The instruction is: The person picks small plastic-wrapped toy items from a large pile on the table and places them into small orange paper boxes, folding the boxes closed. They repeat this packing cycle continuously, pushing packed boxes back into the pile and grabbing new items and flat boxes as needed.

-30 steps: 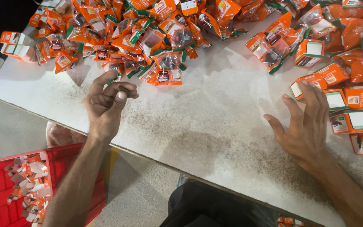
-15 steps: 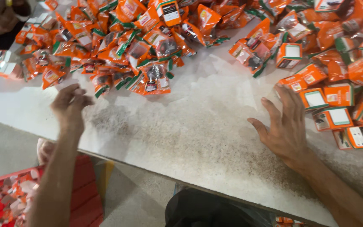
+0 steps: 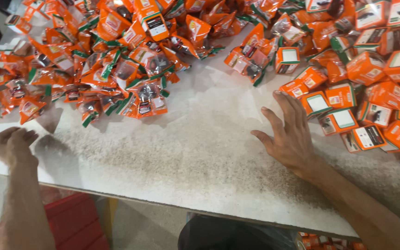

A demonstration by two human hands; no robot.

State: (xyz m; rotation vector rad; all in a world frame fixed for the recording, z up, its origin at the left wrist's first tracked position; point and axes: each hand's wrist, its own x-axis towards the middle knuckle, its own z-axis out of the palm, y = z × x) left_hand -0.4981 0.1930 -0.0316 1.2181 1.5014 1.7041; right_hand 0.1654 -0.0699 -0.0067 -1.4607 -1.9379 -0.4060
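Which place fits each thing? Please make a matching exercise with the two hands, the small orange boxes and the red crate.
Things:
1. left hand
2. right hand
3. small orange boxes
4. red crate

Places:
A. below the table edge, at lower left
B. flat on the white table, fingers spread, beside the boxes
C. heaped at the right side of the table
D. loosely curled, near the table's left edge, below the orange packets

Pairs: 1-D, 2-B, 3-C, 4-A
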